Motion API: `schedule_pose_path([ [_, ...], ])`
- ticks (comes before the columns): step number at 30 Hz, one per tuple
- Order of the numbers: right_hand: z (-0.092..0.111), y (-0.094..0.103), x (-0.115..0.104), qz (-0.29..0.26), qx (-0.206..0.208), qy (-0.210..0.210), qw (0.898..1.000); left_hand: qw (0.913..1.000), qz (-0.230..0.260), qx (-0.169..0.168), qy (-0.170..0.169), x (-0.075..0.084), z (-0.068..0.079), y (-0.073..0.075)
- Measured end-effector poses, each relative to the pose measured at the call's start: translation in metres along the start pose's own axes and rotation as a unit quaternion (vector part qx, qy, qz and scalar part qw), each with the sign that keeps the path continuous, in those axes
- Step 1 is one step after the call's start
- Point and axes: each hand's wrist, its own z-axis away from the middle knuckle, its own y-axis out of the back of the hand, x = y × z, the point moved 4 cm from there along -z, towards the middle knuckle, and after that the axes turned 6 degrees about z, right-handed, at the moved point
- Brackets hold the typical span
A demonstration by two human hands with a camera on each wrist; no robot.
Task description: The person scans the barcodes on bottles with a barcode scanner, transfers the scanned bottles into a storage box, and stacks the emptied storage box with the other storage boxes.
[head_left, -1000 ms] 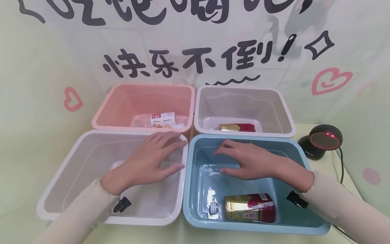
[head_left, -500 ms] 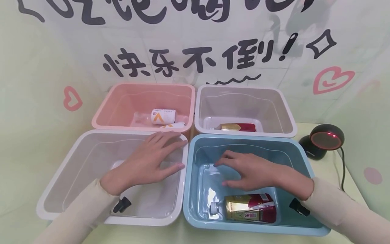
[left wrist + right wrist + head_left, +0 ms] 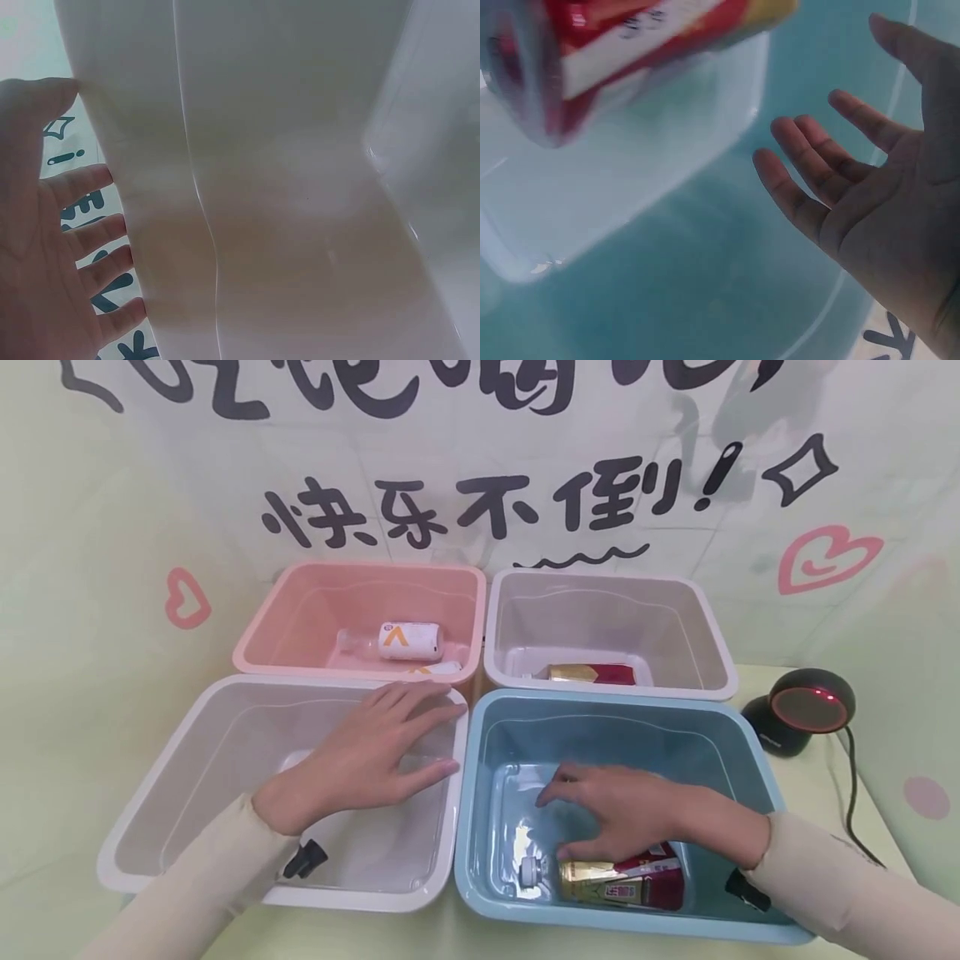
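Inside the blue bin [image 3: 491, 906] a bottle with a gold and red label [image 3: 622, 885] lies on its side, its cap toward the left. My right hand [image 3: 630, 810] is down in this bin just over the bottle, fingers spread and relaxed, covering part of its upper side in the head view. In the right wrist view the bottle [image 3: 652, 52] and the open palm [image 3: 885, 195] stand apart. My left hand [image 3: 367, 752] is over the front-left white bin [image 3: 127, 852], fingertips at its right rim. Nothing is in its grasp; the fingers are straight in the left wrist view.
Behind stand a pink bin [image 3: 251, 652] with a white-labelled bottle [image 3: 411, 641] and another partly hidden, and a white bin [image 3: 712, 652] with a gold-and-red bottle [image 3: 592, 673]. A black scanner [image 3: 810, 706] with a cable stands right of the bins.
My right hand has sunk lower into the blue bin, closer to the bottle. The left hand has stayed at the rim. The white-labelled bottle in the pink bin has rolled slightly.
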Motion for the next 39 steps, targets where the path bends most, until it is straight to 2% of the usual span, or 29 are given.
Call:
schedule_pose_path([
  [6, -0.004, -0.015, 0.001, 0.005, -0.066, -0.004, 0.998, 0.9999, 0.004, -0.011, 0.01, -0.001, 0.001, -0.001],
  [13, -0.006, -0.023, 0.0, -0.004, -0.13, -0.043, 0.991, 0.9999, 0.006, -0.007, 0.01, 0.0, 0.001, -0.001],
  [19, -0.004, -0.026, 0.002, -0.009, -0.155, -0.067, 0.986, 0.9999, 0.001, -0.009, 0.012, -0.001, 0.001, -0.002],
  [30, -0.005, -0.031, 0.001, -0.007, -0.179, -0.067, 0.982, 0.9999, 0.002, -0.005, 0.009, 0.0, 0.001, -0.001],
  [39, -0.007, -0.037, 0.004, -0.016, -0.199, -0.089, 0.976, 0.9999, -0.004, 0.007, -0.007, 0.0, 0.001, 0.0],
])
